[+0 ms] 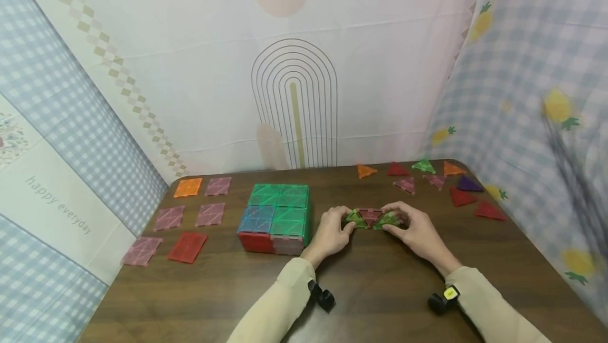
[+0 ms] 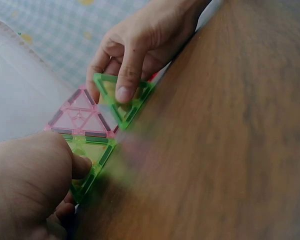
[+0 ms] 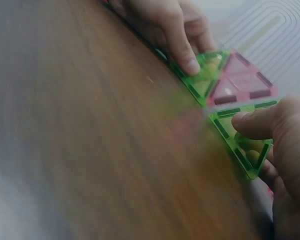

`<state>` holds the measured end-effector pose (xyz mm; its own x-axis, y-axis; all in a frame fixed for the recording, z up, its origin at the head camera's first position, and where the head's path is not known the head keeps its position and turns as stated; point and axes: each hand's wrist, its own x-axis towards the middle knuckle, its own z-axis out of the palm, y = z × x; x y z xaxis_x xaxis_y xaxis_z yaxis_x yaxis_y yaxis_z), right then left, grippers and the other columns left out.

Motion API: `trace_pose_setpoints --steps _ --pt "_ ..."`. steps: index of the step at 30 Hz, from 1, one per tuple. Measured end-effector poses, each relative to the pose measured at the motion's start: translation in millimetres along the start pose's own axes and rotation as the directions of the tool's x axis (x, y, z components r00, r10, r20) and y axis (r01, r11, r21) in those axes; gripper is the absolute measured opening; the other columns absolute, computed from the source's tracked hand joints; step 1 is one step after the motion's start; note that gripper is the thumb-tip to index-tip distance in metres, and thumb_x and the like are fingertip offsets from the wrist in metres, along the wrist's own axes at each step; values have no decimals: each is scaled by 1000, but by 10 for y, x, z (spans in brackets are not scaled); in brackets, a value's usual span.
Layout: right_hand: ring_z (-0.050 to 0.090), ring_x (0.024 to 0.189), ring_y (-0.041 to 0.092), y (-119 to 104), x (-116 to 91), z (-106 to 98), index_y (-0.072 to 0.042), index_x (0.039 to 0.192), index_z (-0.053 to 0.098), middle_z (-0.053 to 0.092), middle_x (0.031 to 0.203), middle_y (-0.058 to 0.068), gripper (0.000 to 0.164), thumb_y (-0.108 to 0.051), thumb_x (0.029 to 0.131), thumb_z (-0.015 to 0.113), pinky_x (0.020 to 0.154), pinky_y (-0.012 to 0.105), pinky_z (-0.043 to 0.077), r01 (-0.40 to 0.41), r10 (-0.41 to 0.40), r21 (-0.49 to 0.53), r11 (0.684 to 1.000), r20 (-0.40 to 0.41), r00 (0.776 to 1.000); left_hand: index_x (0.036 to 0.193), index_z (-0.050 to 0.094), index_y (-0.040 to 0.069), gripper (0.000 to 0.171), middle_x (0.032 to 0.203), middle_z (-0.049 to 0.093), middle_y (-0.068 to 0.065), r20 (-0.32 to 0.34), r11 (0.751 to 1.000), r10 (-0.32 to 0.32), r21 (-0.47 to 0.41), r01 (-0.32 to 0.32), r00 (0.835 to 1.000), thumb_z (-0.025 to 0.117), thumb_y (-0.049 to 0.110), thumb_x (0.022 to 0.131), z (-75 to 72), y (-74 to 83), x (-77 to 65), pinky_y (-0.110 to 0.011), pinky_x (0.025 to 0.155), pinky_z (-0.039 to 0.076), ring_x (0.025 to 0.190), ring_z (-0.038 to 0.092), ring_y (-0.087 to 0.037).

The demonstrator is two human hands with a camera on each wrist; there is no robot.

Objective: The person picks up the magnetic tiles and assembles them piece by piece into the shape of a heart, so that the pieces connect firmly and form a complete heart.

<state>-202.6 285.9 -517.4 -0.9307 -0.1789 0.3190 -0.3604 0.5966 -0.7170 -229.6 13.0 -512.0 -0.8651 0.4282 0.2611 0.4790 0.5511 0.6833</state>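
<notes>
My left hand (image 1: pixel 332 229) pinches a green triangular magnetic tile (image 2: pixel 101 152) between thumb and fingers. Another green triangular tile (image 3: pixel 230 131) is pinched in my right hand (image 1: pixel 420 229), the thumb lying across its face. Between them stands a pink triangular tile (image 2: pixel 79 116), point down in the head view. Its one edge meets the left green tile, while a narrow gap shows beside the right one in the right wrist view. All three tiles are raised on edge, their lower points close to the wooden table (image 1: pixel 380 279).
Left of my hands stands a block of square tiles (image 1: pixel 277 195), green, blue, red and pink. Loose square tiles, such as a red one (image 1: pixel 188 247), lie at the far left. Several loose triangles, including a purple one (image 1: pixel 469 183), lie at the back right near the cloth wall.
</notes>
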Motion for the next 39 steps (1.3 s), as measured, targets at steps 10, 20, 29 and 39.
trace_pose_setpoints --steps 10,20,29,39 --pt "57 72 12 -8 -2 48 -23 120 78 71 93 -6 22 -19 101 86 67 30 49 19 -20 -39 999 -9 1000 128 74 8 23 120 74 -7 -44 999 30 30 -29 999 77 16 106 18 -18 -9 -42 101 55 111 67 -23" --pt "54 70 14 20 15 74 -22 113 72 61 85 -1 17 -18 102 84 65 31 45 -9 8 -32 999 -34 999 118 65 11 35 108 64 -3 -130 1000 16 -7 -17 991 90 15 93 18 0 -139 -27 88 54 95 60 -14" --pt "52 68 15 -97 375 394 -16 115 72 60 82 0 17 -17 102 83 65 31 44 38 -38 -13 999 -42 998 106 70 15 25 101 64 2 -90 998 64 21 -62 994 90 11 92 -17 36 -317 -18 83 52 90 59 -7" --pt "54 80 21 -292 747 780 -12 116 72 67 95 5 17 -11 102 81 74 34 45 28 -27 31 999 -30 999 99 68 15 23 96 62 2 -108 997 64 50 -58 992 89 10 92 -35 72 -316 -16 79 48 86 56 -6"
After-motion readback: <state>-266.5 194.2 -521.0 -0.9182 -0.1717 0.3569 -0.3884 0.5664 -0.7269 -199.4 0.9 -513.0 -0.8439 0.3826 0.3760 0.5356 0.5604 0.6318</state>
